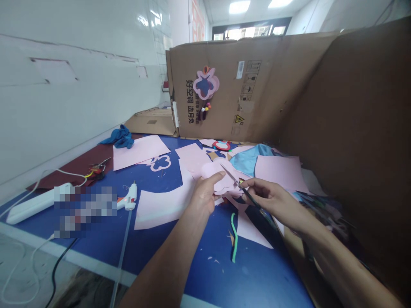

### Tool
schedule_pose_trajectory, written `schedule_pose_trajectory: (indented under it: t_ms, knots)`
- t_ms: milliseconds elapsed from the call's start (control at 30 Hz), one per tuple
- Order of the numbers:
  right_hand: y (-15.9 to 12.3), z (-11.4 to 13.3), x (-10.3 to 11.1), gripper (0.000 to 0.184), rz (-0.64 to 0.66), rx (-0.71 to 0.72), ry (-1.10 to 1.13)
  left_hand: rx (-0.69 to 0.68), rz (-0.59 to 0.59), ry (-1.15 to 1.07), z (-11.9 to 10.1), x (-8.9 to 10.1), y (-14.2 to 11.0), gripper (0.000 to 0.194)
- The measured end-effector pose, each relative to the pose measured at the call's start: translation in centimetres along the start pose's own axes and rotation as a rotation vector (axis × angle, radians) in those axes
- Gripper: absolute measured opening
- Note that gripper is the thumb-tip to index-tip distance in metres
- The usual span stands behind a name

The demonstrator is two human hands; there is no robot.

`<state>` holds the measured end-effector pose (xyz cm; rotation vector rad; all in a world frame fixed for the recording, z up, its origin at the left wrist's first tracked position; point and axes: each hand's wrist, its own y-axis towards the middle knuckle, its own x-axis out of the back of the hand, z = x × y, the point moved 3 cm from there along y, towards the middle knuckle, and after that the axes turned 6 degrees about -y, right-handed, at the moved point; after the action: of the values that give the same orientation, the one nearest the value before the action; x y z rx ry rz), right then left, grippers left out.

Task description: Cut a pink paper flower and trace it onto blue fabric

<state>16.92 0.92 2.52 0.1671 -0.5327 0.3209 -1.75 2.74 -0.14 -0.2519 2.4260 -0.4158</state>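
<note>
My left hand (205, 190) pinches a scalloped pink paper cutout (221, 185) between thumb and fingers, above the middle of the table. My right hand (271, 199) is closed round a pair of scissors (229, 174). Their thin blades point up and left and lie across the paper's right part. The scissors' handles are partly hidden by my fingers. Below my hands a green fuzzy stem (234, 239) lies on the blue table. Pink sheets (160, 207) lie beside and beneath the hands.
A white glue gun (130, 197) and a power strip (38, 203) with cords lie at left. Light blue satin (250, 159) and a pink sheet (282, 171) lie behind my right hand. A cardboard box wall (272, 94) bearing a flower decoration (213, 87) closes off the back.
</note>
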Motion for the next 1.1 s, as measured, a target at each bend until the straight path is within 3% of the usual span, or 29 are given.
schedule_pose_trajectory:
  t_ms: [300,633,833,967,1100]
  knots:
    - [-0.2,0.1,0.2,0.053,0.055,-0.035,0.126,0.013,-0.007,0.013,0.1,0.1,0.1,0.035]
    - [-0.1,-1.4,-0.1,0.045,0.109,-0.084,0.385,0.029,0.009,-0.009,0.0,-0.3,-0.3,0.037]
    - [-0.3,-1.8,0.6,0.039,0.120,-0.086,0.408,-0.051,0.110,-0.117,-1.7,0.7,0.9,0.033]
    - [-0.5,-1.7,0.7,0.040,0.166,-0.113,0.392,-0.077,0.187,-0.014,-2.8,1.7,1.7,0.024]
    - [-0.6,-1.8,0.6,0.041,0.181,-0.131,0.418,-0.035,0.215,0.079,-2.7,1.7,1.5,0.030]
